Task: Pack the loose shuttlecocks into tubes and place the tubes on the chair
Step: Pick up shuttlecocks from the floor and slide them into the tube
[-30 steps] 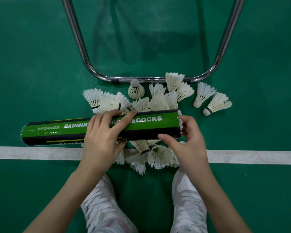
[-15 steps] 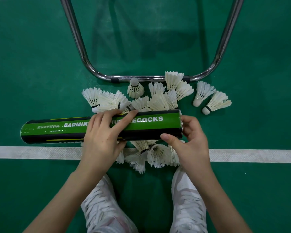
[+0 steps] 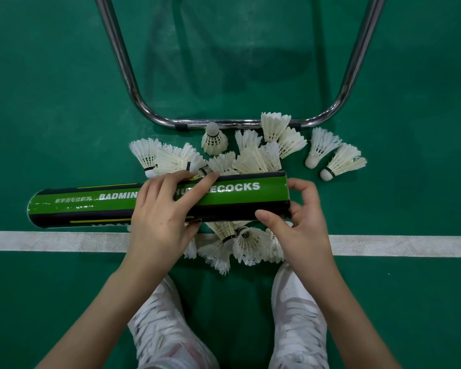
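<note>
the left hand [image 3: 160, 219] gripped the tube [image 3: 96, 206] level above the floor [image 3: 51, 102], steadying it for loading. the right hand [image 3: 301, 222] pinched its right end. loose shuttlecocks [image 3: 250, 158] lay underneath, near the chair frame [image 3: 123, 62].

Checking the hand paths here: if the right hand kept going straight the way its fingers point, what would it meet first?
The right hand points left and away, at the open end of the green tube. Its thumb already touches the tube's end, so the tube comes first, probably its mouth; what is inside is hidden.
</note>
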Demonstrator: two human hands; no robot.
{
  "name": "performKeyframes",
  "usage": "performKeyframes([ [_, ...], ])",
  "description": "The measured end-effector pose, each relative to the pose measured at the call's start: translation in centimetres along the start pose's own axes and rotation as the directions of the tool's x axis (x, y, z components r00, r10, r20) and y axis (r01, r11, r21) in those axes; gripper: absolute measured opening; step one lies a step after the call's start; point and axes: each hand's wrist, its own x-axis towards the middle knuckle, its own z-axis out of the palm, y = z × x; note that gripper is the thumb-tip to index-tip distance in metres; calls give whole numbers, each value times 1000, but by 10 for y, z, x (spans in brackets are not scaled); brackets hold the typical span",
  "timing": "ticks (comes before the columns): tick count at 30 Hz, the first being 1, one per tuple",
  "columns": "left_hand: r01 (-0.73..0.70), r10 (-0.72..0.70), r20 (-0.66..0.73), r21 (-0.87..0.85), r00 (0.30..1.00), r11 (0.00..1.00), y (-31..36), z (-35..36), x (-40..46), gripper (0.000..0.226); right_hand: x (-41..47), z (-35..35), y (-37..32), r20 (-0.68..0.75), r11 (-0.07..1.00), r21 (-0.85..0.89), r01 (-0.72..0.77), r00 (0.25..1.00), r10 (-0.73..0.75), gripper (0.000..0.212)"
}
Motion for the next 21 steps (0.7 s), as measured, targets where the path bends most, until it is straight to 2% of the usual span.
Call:
performKeyframes([
  [7,-2,2,-3,-3,1000,1000,0,-1,0,85,2,-4,-3,-1,997,-42,57,998,-57,47],
  [21,-1,1,9,-11,1000,1000,2,2,-1,86,0,-3,-1,14,999,-34,13,1000,-12,48],
])
